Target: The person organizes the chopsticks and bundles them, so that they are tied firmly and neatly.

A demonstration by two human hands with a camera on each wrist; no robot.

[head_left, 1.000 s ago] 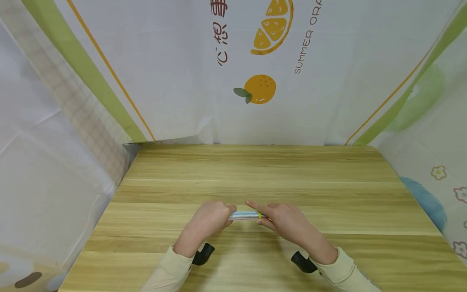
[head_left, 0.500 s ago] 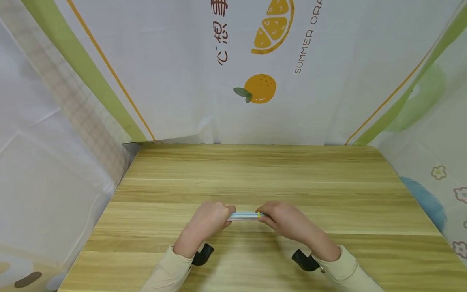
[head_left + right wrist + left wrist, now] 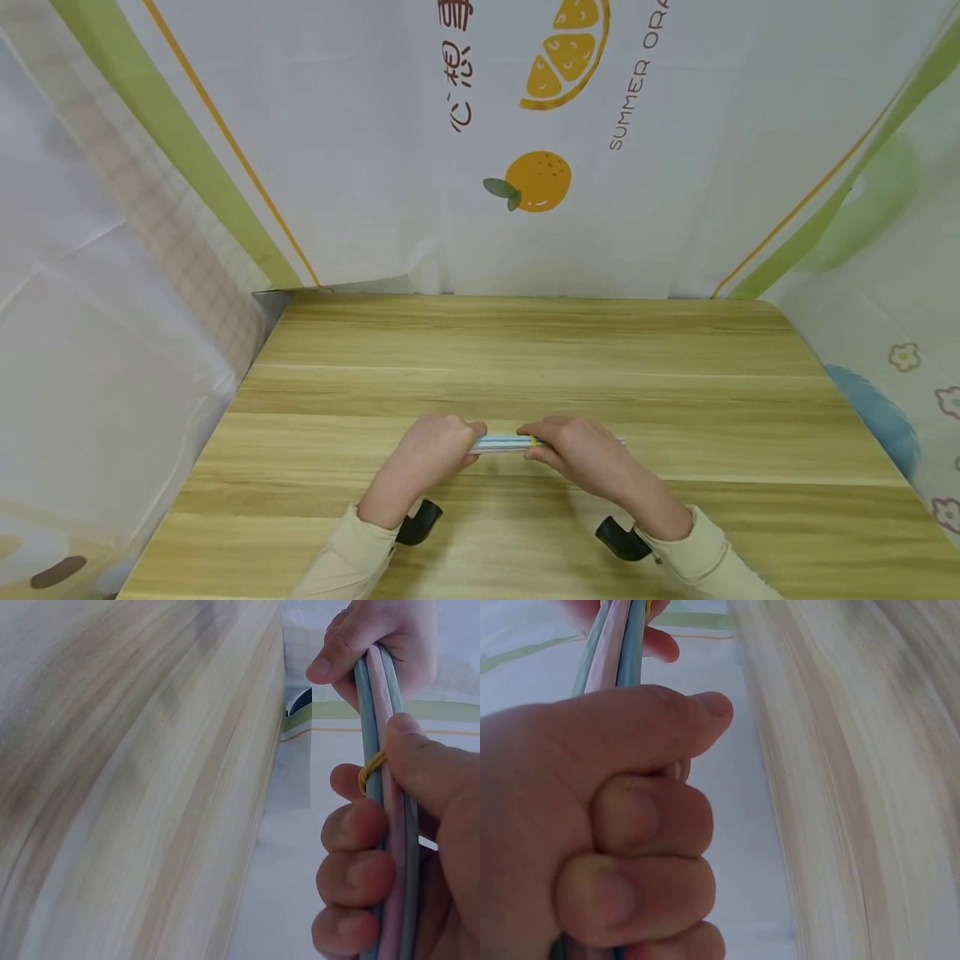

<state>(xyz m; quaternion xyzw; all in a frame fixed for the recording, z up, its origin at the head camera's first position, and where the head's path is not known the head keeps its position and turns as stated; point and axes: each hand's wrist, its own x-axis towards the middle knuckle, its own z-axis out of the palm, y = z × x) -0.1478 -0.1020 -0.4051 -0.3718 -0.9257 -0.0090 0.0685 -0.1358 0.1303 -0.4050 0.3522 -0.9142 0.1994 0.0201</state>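
Note:
A bundle of pastel blue and pink straws is held level just above the wooden table, near its front middle. My left hand grips the bundle's left end in a fist; the straws stick out past the thumb. My right hand is curled round the right part of the straws, with the thumb over a yellow rubber band that wraps them. A short tip of the bundle shows past the right hand.
A printed white cloth with oranges and green stripes stands behind and on both sides of the table. Black wrist camera mounts sit under both beige sleeves.
The right index finger, stretched out over the straws a second ago, has curled down onto the bundle. The left hand and the straws have stayed in place.

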